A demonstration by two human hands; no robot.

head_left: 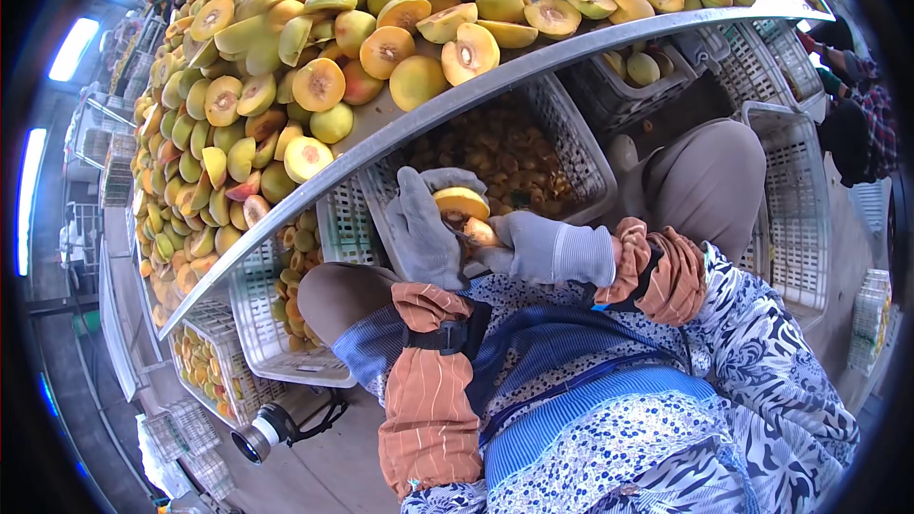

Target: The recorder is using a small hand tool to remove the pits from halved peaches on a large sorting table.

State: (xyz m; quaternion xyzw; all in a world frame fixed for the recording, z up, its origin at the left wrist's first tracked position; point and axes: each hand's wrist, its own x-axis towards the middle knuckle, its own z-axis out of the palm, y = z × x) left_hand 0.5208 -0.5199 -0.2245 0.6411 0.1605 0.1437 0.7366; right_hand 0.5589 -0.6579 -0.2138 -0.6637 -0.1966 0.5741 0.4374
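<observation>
Both my hands wear grey gloves and meet over a crate, just below the table's near edge. My left hand (424, 233) is closed around a peach half (461, 201), its yellow-orange flesh showing between thumb and fingers. Right up against the fruit, the fingers of my right hand (545, 246) are curled shut. At their tips is a pale, brownish piece (479, 231); whether it is a pit, flesh or part of a tool is unclear. The inside of my right grip is hidden.
Piled peach halves (276, 76) cover the metal table (447, 105). Beneath its rim stands a crate (595, 171) of brownish scraps, with a white crate (249, 324) of fruit to the left. Stacked crates (790, 209) and another person's checked sleeve (878, 119) are at right.
</observation>
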